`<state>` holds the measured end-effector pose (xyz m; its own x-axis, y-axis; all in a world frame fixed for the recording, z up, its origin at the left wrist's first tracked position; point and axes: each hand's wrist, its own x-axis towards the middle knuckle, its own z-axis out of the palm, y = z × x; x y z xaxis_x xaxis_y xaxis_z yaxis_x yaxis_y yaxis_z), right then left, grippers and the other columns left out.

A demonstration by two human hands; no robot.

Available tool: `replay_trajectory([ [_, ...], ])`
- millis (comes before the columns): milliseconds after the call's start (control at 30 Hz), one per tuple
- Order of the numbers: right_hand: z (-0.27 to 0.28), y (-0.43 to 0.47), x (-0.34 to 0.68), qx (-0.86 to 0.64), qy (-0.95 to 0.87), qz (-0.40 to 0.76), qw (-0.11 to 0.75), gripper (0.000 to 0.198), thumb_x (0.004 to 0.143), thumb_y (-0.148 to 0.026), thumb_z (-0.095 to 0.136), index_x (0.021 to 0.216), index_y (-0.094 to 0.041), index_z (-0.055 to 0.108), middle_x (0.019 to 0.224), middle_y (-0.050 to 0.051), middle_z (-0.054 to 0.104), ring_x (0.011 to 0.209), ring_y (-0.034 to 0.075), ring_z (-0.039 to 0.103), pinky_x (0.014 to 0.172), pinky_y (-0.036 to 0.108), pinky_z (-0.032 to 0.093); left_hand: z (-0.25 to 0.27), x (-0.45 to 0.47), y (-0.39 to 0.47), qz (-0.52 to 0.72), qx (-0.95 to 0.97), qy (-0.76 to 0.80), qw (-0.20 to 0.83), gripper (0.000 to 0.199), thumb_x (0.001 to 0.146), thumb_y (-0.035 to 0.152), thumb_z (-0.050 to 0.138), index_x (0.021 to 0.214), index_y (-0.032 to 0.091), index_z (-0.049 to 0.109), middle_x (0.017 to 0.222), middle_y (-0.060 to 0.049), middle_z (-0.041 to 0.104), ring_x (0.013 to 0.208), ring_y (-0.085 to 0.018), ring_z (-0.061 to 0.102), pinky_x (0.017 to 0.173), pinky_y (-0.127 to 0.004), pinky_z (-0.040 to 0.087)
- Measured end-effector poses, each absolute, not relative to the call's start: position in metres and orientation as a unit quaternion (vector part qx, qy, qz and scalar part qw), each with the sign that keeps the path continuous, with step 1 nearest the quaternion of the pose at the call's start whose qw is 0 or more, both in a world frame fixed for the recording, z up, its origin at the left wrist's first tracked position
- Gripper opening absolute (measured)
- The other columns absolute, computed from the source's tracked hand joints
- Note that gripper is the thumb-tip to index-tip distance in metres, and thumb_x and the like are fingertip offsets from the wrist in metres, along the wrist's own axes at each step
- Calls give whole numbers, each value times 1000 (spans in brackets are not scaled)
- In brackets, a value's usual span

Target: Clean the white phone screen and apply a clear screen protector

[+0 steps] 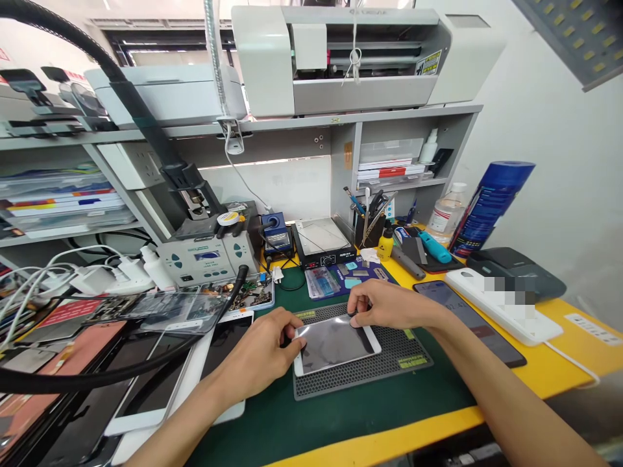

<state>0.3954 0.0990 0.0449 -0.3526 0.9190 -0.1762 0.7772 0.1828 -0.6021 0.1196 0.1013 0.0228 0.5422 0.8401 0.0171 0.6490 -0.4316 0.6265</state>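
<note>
A white-framed smartphone [333, 347] with a dark, glossy screen lies face up on a grey honeycomb-patterned pad [402, 350]. My left hand [263, 347] is closed at the phone's left end, its thumb on the frame edge and its fingers curled behind. At the far long edge, toward the right, my right hand [384, 303] pinches with thumb and forefinger against the phone. Whether a thin film sits between those fingertips is too small to tell. Beneath the pad stretches a dark green mat [277, 431].
Several phones and a white-framed phone [141, 415] crowd the left. Behind stand a grey rework station [209, 259], a small hot plate [324, 237] and a tool holder [367, 230]. A large dark phone [470, 321] and a white power strip [503, 305] lie at right.
</note>
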Motion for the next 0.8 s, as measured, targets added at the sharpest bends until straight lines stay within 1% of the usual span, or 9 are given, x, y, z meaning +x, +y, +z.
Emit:
replay_trajectory([
  [200, 49, 97, 394, -557, -760, 317, 109, 24, 75, -37, 71, 91, -19, 69, 86, 3, 70, 73, 18, 64, 58, 25, 42, 24, 119, 100, 168, 826, 449, 296, 21, 87, 41, 55, 95, 22, 61, 83, -1, 61, 67, -16, 54, 58, -27, 37],
  [367, 49, 97, 395, -559, -755, 326, 108, 25, 75, -38, 72, 91, -19, 68, 87, 4, 70, 73, 18, 63, 57, 25, 42, 27, 118, 100, 178, 817, 449, 317, 24, 86, 43, 56, 98, 22, 60, 81, 0, 61, 67, -16, 53, 57, -27, 37],
  [800, 46, 98, 398, -550, -766, 313, 113, 25, 75, -39, 72, 91, -20, 68, 86, 3, 69, 74, 18, 64, 58, 25, 42, 23, 119, 100, 166, 825, 452, 296, 20, 87, 42, 55, 96, 24, 59, 82, 1, 61, 68, -16, 54, 58, -27, 37],
])
